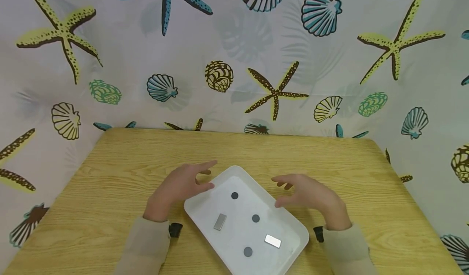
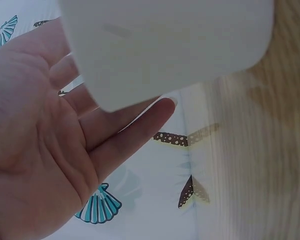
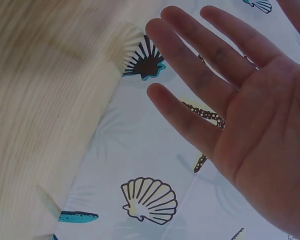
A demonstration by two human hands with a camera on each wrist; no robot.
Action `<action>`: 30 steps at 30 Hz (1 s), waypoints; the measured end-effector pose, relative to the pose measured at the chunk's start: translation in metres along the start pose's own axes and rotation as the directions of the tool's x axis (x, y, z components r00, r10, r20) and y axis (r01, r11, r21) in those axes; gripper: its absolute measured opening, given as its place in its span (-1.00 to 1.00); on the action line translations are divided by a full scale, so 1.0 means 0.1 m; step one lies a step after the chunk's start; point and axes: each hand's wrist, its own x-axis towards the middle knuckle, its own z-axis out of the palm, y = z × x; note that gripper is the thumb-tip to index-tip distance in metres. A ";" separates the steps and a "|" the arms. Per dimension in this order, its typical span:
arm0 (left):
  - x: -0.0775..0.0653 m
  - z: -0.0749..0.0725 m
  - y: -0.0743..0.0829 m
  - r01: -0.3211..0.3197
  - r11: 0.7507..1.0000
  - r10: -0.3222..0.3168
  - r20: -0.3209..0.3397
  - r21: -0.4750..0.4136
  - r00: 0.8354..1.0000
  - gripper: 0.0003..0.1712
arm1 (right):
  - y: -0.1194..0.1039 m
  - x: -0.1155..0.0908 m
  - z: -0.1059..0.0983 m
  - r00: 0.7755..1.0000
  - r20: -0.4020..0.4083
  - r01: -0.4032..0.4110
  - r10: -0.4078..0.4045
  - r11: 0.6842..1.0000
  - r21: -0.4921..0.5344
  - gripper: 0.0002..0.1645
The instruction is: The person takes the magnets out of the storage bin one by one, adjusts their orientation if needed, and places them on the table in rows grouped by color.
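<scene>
A white rectangular tray (image 1: 227,234) lies turned at an angle on the wooden table, its lower end cut off by the head view. In it are a dark round disc (image 1: 235,195), two grey discs (image 1: 255,218) (image 1: 248,251), a grey rectangular piece (image 1: 220,222) and a shiny silver one (image 1: 272,241). My left hand (image 1: 185,181) is at the tray's far left corner, thumb tip over the rim; in the left wrist view the tray wall (image 2: 165,55) overlaps its fingers. Over the right edge hovers my right hand (image 1: 307,191), fingers spread and palm bare in the right wrist view.
The wooden table (image 1: 121,165) extends around the tray on both sides. Behind it and at the sides hangs a white cloth (image 1: 198,42) printed with starfish and shells. Small black devices (image 1: 175,229) sit at the wrists by the light sleeves (image 1: 144,242).
</scene>
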 end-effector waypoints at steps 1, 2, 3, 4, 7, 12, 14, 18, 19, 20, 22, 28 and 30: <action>0.00 0.00 0.00 0.002 1.000 -0.002 0.003 -0.005 1.000 -0.23 | -0.01 0.00 0.01 1.000 0.005 0.000 0.000 1.000 -0.001 -0.17; 0.00 0.00 0.01 0.005 1.000 -0.005 0.005 -0.008 1.000 -0.23 | -0.02 0.01 0.02 1.000 0.008 -0.006 0.006 1.000 0.002 -0.19; 0.00 0.00 0.01 0.006 1.000 -0.006 0.007 -0.012 1.000 -0.23 | -0.02 0.02 0.03 1.000 0.012 -0.005 0.005 1.000 0.000 -0.20; 0.00 0.00 0.01 0.005 1.000 -0.005 0.009 -0.011 1.000 -0.23 | -0.03 0.02 0.04 1.000 0.014 -0.008 0.008 1.000 -0.001 -0.22; 0.00 0.01 0.00 0.009 1.000 -0.009 0.013 -0.008 1.000 -0.24 | -0.05 0.03 0.07 1.000 0.021 -0.010 0.011 1.000 -0.009 -0.27; 0.01 0.03 -0.01 0.012 1.000 -0.013 0.016 0.020 1.000 -0.30 | -0.08 0.03 0.09 1.000 0.028 0.011 -0.011 1.000 -0.025 -0.31; 0.01 0.03 0.00 0.018 0.999 -0.019 0.014 0.030 1.000 -0.34 | -0.09 0.04 0.11 0.999 0.034 0.018 -0.017 0.999 -0.030 -0.32; 0.02 0.04 -0.01 0.021 0.999 -0.021 0.007 0.047 1.000 -0.46 | -0.10 0.06 0.14 0.999 0.047 0.013 -0.011 0.999 -0.043 -0.33; 0.02 0.04 -0.01 0.021 0.999 -0.021 0.006 0.047 1.000 -0.49 | -0.11 0.07 0.15 0.999 0.050 0.011 -0.009 0.999 -0.048 -0.33; 0.02 0.04 -0.01 0.020 0.999 -0.020 0.007 0.049 1.000 -0.51 | -0.11 0.07 0.15 0.999 0.052 0.014 -0.011 0.998 -0.055 -0.34; 0.03 0.04 -0.02 0.016 0.998 -0.017 0.007 0.054 1.000 -0.54 | -0.11 0.08 0.16 0.998 0.054 0.021 -0.018 0.998 -0.059 -0.34; 0.04 0.05 -0.02 0.024 0.998 -0.025 0.009 0.061 1.000 -0.55 | -0.10 0.09 0.17 0.997 0.061 0.058 -0.054 0.995 -0.080 -0.36; 0.04 0.05 -0.02 0.030 0.998 -0.030 0.008 0.056 1.000 -0.55 | -0.10 0.09 0.17 0.996 0.064 0.071 -0.066 0.994 -0.086 -0.37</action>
